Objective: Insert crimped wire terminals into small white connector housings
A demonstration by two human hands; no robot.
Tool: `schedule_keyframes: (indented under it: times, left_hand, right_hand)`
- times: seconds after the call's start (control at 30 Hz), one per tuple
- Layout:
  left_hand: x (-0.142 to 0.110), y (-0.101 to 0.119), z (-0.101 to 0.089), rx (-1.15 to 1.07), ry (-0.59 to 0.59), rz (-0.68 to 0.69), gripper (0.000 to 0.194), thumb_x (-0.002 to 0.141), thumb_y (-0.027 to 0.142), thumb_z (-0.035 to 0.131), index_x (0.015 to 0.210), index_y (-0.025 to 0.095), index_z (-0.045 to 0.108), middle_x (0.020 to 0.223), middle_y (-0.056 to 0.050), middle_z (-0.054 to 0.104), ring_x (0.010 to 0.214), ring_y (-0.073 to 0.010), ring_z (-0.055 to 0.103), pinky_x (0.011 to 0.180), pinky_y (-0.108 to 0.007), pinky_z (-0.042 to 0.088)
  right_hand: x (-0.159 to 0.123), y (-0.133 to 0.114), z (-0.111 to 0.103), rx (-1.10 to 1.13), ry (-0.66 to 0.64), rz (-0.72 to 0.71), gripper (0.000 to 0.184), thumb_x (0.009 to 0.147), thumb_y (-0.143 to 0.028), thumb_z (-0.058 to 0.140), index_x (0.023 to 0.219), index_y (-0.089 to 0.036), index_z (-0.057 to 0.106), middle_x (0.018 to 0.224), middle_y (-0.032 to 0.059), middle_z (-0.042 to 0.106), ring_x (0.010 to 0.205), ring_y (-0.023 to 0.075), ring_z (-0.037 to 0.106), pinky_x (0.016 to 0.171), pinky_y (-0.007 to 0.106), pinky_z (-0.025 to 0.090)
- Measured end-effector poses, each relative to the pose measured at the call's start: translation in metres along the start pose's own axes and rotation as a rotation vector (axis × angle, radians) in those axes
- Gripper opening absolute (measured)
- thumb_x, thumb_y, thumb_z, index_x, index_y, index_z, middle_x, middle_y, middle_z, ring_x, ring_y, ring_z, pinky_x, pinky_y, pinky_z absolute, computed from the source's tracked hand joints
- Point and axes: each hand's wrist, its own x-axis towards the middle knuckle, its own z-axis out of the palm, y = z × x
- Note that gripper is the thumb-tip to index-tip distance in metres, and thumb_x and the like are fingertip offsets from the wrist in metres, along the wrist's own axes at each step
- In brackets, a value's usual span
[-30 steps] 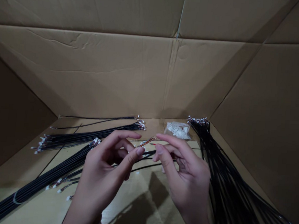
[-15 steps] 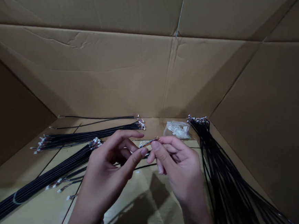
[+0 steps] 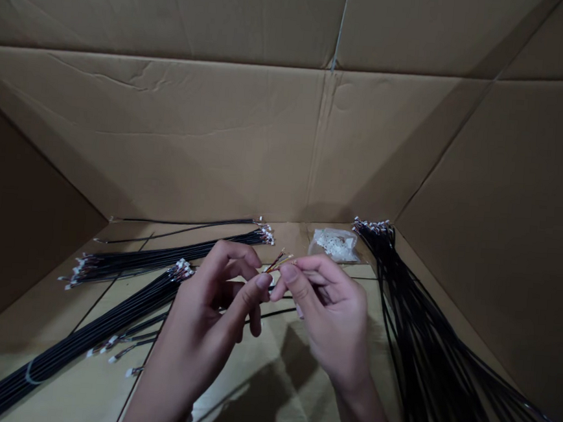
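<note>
Close together over the middle of the work surface are my two hands. My left hand (image 3: 227, 311) pinches a black cable near its end, from which thin coloured wires (image 3: 277, 261) fan out, orange, yellow and dark ones among them. With thumb and forefinger, my right hand (image 3: 329, 312) is closed on the tips of some of these wires. Part of the black cable (image 3: 278, 312) shows below and behind the fingers; the rest is hidden by my hands. Whether a connector sits between the right fingertips cannot be made out.
Tied black cables (image 3: 71, 344) with white connectors lie at left, beside shorter ones. Another cable bundle (image 3: 175, 255) lies behind, with two single cables. A clear bag of small white parts (image 3: 335, 244) stands near the back cardboard wall (image 3: 194, 139). Many loose cables (image 3: 427, 339) spread along the right.
The coloured wires have spread apart and now stand up between my hands. My right hand has shifted slightly left, and my left fingers have curled in a little.
</note>
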Motion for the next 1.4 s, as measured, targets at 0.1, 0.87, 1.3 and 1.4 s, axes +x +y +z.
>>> schedule_keyframes:
  times: [0.1,0.87,1.3,1.4]
  left_hand:
    - [-0.001,-0.002,0.000,0.056,-0.018,0.053,0.006,0.101,0.030,0.063,0.098,0.029,0.067,0.089,0.005,0.069,0.058,-0.0058,0.063,0.046,-0.011,0.047]
    - [0.001,-0.002,0.003,0.023,0.064,0.036,0.005,0.094,0.031,0.071,0.097,0.028,0.074,0.086,0.004,0.072,0.052,-0.0056,0.053,0.045,-0.015,0.043]
    - [0.002,-0.002,0.004,-0.012,0.043,-0.033,0.010,0.088,0.036,0.077,0.092,0.027,0.076,0.063,0.005,0.064,0.045,-0.0064,0.043,0.040,-0.015,0.032]
    - [0.004,-0.002,0.005,0.012,0.053,0.026,0.005,0.087,0.031,0.078,0.090,0.027,0.077,0.070,0.004,0.069,0.045,-0.0054,0.040,0.039,-0.015,0.030]
  right_hand:
    - [0.000,0.004,-0.002,-0.065,0.005,-0.082,0.014,0.094,-0.024,0.072,0.080,-0.021,0.070,0.064,-0.0015,0.075,0.059,0.0133,0.071,0.060,0.024,0.059]
    - [0.000,0.005,-0.005,-0.104,-0.015,-0.123,0.010,0.094,-0.022,0.069,0.084,-0.022,0.071,0.067,-0.0018,0.075,0.059,0.0133,0.070,0.057,0.025,0.057]
    - [0.013,0.012,-0.007,0.266,-0.165,0.199,0.018,0.089,-0.037,0.074,0.086,-0.021,0.067,0.055,-0.0050,0.065,0.045,0.0081,0.051,0.043,0.019,0.036]
    - [0.015,0.011,-0.008,0.262,-0.176,0.242,0.023,0.087,-0.041,0.076,0.083,-0.021,0.065,0.054,-0.0056,0.064,0.044,0.0076,0.048,0.044,0.019,0.035]
